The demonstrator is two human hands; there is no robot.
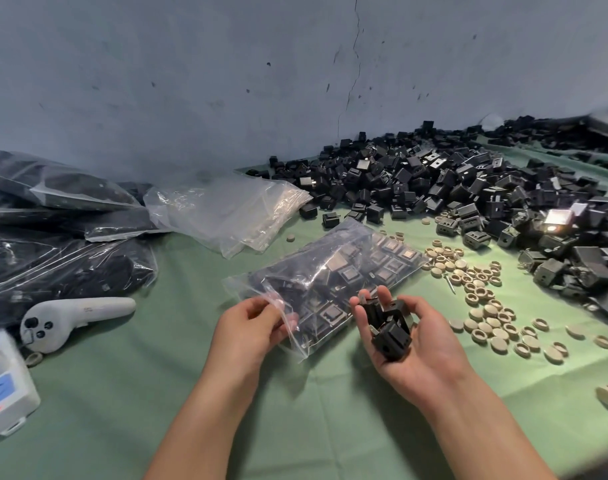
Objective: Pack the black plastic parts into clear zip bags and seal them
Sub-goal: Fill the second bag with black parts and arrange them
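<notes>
Left of the clear plastic zip bag point(330, 271), we see a grey handheld controller point(70, 317). The left hand point(250, 327) pinches the bag's open mouth; the bag, partly filled, lies on green cloth point(295, 410). Just right of it, the right hand point(430, 355) holds several black square plastic parts point(389, 329) in curled fingers. Farther right lie beige round caps point(482, 296) and a loose pile point(451, 188) of such parts.

Dim, cool light, hot glare on one black part point(557, 218) at right, blurred wide-angle edges.
</notes>
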